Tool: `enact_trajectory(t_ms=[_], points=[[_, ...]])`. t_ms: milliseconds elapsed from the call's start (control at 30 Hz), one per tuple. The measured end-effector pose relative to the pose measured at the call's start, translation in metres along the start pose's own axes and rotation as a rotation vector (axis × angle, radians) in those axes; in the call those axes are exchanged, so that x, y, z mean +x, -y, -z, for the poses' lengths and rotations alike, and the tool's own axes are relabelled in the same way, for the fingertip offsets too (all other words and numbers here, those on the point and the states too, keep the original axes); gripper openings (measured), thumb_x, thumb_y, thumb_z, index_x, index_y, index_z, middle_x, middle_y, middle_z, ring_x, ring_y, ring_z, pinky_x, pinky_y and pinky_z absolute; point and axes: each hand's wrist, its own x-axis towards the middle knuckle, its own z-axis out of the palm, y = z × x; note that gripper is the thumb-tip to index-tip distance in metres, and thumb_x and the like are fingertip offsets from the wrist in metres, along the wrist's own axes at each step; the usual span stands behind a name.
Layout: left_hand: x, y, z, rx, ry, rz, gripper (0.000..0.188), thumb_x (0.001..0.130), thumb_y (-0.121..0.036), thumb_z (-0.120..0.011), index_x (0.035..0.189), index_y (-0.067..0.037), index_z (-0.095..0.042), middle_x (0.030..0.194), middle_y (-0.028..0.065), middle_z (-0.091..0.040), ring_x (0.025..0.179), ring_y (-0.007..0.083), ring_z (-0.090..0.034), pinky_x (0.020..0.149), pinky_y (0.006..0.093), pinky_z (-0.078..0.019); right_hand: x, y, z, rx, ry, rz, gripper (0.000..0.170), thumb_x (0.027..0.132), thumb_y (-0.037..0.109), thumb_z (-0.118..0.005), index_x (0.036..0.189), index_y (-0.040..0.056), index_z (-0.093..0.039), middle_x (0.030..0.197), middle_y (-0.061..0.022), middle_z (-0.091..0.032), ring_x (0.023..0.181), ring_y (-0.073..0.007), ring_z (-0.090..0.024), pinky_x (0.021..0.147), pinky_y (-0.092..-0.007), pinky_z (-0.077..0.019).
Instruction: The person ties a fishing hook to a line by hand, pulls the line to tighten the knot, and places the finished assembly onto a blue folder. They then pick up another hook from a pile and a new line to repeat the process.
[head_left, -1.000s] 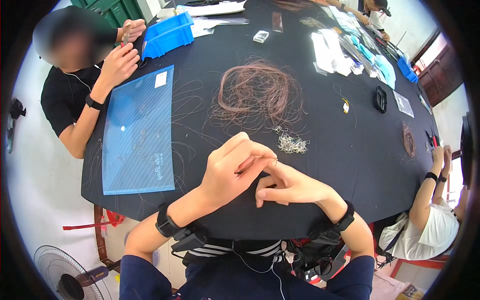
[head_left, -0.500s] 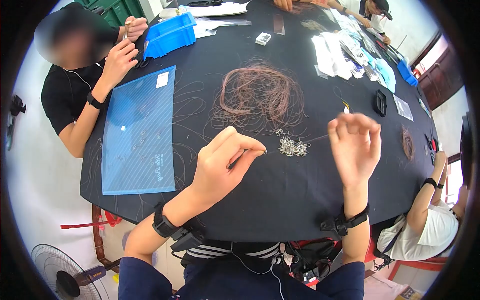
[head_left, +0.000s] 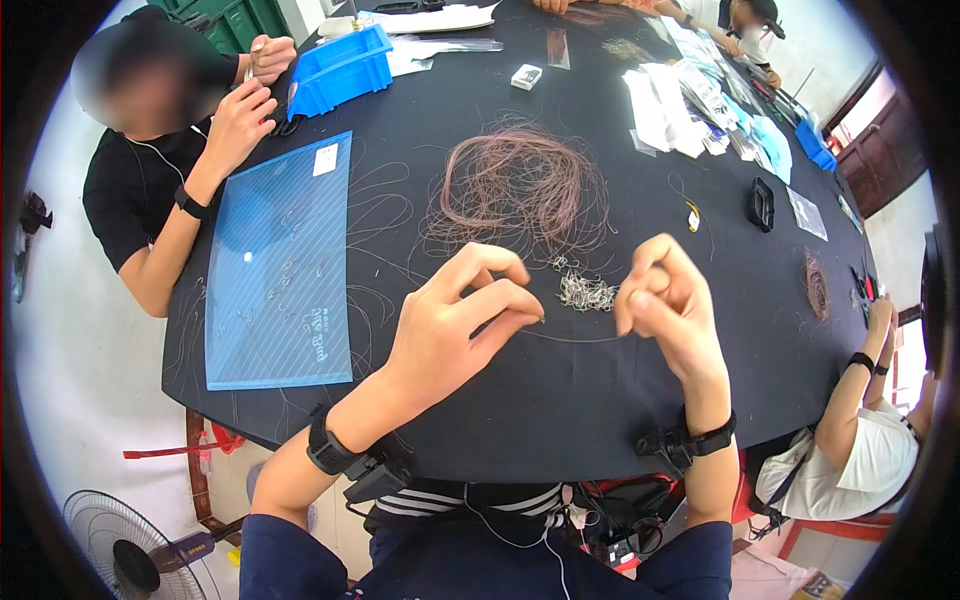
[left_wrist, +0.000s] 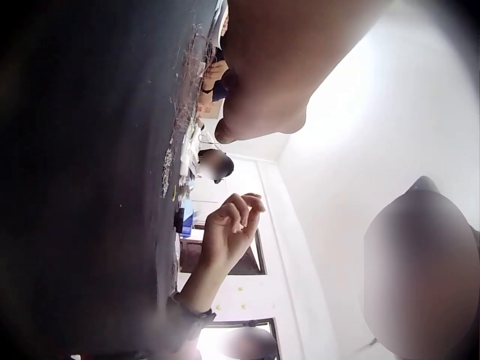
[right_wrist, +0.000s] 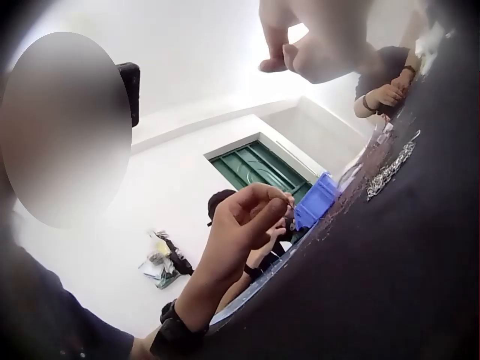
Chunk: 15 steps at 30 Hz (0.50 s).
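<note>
In the head view the left hand [head_left: 455, 320] pinches a tiny hook-like piece between thumb and index finger, above the black table. A thin dark line [head_left: 575, 340] sags from it across to the right hand [head_left: 675, 310], whose thumb and curled index finger pinch its other end. Between and just beyond the hands lies a pile of small silvery hooks [head_left: 585, 291]. Farther back spreads a loose coil of reddish-brown line [head_left: 470, 190]. The right wrist view shows the left hand [right_wrist: 244, 232] with thumb and index finger together.
A blue striped file bag [head_left: 280, 270] with loose lines lies at the left, and a blue bin [head_left: 340, 75] stands behind it. A small white box [head_left: 526, 77], a black tray [head_left: 761, 202] and white packets [head_left: 660, 105] lie farther off. Other people sit around the table [head_left: 480, 420].
The hands were together, then the right hand swung out to the right and opened. Now it is lower and nearer, with its fingers curled in, and the line hangs slack.
</note>
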Motion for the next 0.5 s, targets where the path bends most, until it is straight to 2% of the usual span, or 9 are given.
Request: enact_trajectory(t_ms=[67,167,267,500], points=[[-0.0001,-0.0023,0.0009,-0.043,-0.013,0.000,0.017,0.067,0.000,-0.077,0.081,-0.008,-0.071,0.092,0.0036,-0.063,0.067,0.0136,-0.054,0.061,0.0242,-0.0444,-0.0003,0.0002,-0.0053,-0.009,0.075,-0.023,0.018,0.091,-0.002,-0.056,0.102,0.0035,-0.043,0.079,-0.0084,-0.064,0.076,-0.0128,-0.062,0.070,-0.0256,-0.0481],[-0.0011,0.0005,0.0025,-0.056,-0.036,-0.083,0.020,0.066,0.001,-0.077,0.082,-0.009,-0.072,0.100,0.0047,-0.067,0.070,0.0138,-0.056,0.063,0.0245,-0.0449,0.0002,-0.0084,-0.0060,-0.003,0.111,0.009,0.018,0.090,-0.001,-0.056,0.102,0.0036,-0.043,0.080,-0.0081,-0.064,0.075,-0.0119,-0.062,0.069,-0.0252,-0.0481],[0.0025,0.0004,0.0035,-0.012,-0.088,-0.167,0.017,0.065,-0.002,-0.077,0.077,-0.011,-0.069,0.093,-0.0016,-0.068,0.069,0.0126,-0.058,0.056,0.0239,-0.0472,0.0001,-0.0070,-0.0070,0.009,0.127,-0.009,0.019,0.090,-0.002,-0.058,0.101,0.0035,-0.044,0.080,-0.0076,-0.064,0.076,-0.0119,-0.062,0.070,-0.0243,-0.0485],[0.0025,-0.0005,0.0046,-0.019,-0.074,-0.190,0.017,0.065,-0.002,-0.077,0.077,-0.010,-0.069,0.089,-0.0014,-0.069,0.067,0.0129,-0.057,0.055,0.0238,-0.0463,-0.0009,-0.0073,-0.0070,0.024,0.136,-0.028,0.019,0.089,-0.002,-0.058,0.100,0.0031,-0.044,0.081,-0.0076,-0.064,0.077,-0.0117,-0.063,0.070,-0.0241,-0.0487]])
